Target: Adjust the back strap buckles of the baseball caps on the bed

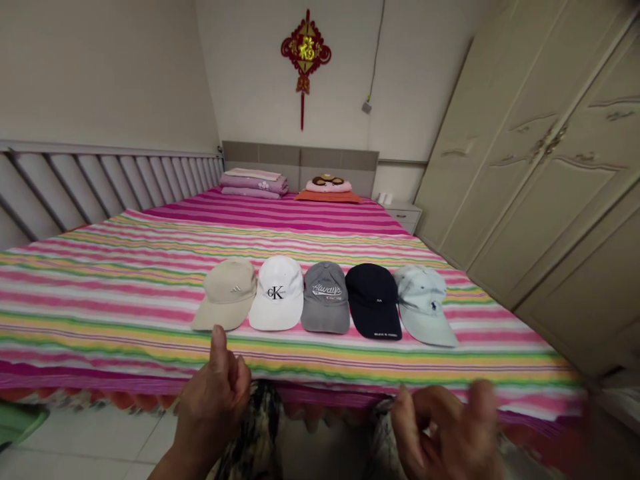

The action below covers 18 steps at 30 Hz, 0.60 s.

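A row of caps lies side by side on the striped bed sheet [150, 300], brims toward me. From the left come a beige cap [229, 287], a white cap [277, 303] with "CK" lettering, a grey cap [325, 307] with "Always" stitched on it, a dark navy cap [373, 297] and a pale blue cap [425, 300]. My left hand [215, 400] is closed with its thumb up, just below the beige cap's brim, apparently empty. Lower right, my right hand [445, 430] is slightly blurred, its fingers loosely bent and apart, holding nothing visible.
A slatted rail [100, 187] borders the bed's left side. Folded purple bedding [255, 187] and a pink-and-orange stack [327, 190] sit by the headboard [340, 160]. A nightstand [405, 215] and a tall wardrobe [520, 173] stand on the right. My knees touch or nearly touch the bed's edge.
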Motion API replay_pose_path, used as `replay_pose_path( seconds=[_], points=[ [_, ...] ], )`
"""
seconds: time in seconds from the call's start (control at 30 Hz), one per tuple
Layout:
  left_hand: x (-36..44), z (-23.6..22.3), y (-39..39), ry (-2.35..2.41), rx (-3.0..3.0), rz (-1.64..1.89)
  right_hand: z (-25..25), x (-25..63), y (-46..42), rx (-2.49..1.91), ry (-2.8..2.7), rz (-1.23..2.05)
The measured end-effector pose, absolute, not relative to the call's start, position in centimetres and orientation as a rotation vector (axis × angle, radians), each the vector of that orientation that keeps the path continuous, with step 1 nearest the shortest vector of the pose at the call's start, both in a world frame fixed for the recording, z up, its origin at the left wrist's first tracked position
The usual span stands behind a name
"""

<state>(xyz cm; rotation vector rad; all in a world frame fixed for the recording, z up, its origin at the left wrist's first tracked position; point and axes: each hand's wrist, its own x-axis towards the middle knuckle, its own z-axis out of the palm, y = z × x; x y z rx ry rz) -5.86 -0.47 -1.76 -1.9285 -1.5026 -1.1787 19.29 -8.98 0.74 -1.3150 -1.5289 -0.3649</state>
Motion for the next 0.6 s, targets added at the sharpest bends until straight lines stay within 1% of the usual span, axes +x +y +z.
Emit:
replay_pose_path(
  seconds=[0.07, 0.13, 0.17, 0.23, 0.3, 0.37, 0.43, 0.5, 0.57, 0.6],
  points=[
    [-5.8, -3.4, 0.1, -1.510, -2.091, -1.237, -0.6, 19.7, -7.4, -1.324, -1.623, -0.329],
    [-5.9, -5.6, 0.7, -1.536, -2.337, -1.196, -2.6, 20.7, -5.6, -1.413, -1.664, -0.121],
    [-6.0, -6.9, 1.0, -1.586, -2.442, -1.151, -3.7, 21.5, -4.7, -1.501, -1.610, 0.064],
    [-6.4, -9.7, 1.4, -1.801, -2.582, -0.893, -6.0, 23.5, -3.2, -1.656, -1.287, 0.436],
    [-7.1, -12.5, 1.6, -2.053, -2.581, -0.701, -8.0, 25.5, -2.5, -1.708, -1.159, 0.533],
    [-7.7, -14.6, 1.7, -2.191, -2.608, -0.687, -9.5, 26.9, -2.3, -1.719, -1.090, 0.658],
    [-8.3, -15.9, 1.9, -2.276, -2.633, -0.839, -10.6, 27.4, -2.4, -1.706, -1.046, 0.812],
    [-8.5, -16.2, 2.2, -2.392, -2.593, -1.099, -11.4, 27.3, -2.5, -1.686, -1.003, 0.947],
    [-8.5, -15.7, 2.8, -2.569, -2.505, -1.428, -12.1, 26.7, -2.4, -1.667, -0.963, 1.039],
    [-8.6, -15.3, 3.3, -2.672, -2.411, -1.661, -12.4, 26.4, -2.3, -1.659, -0.947, 1.076]
  ],
)
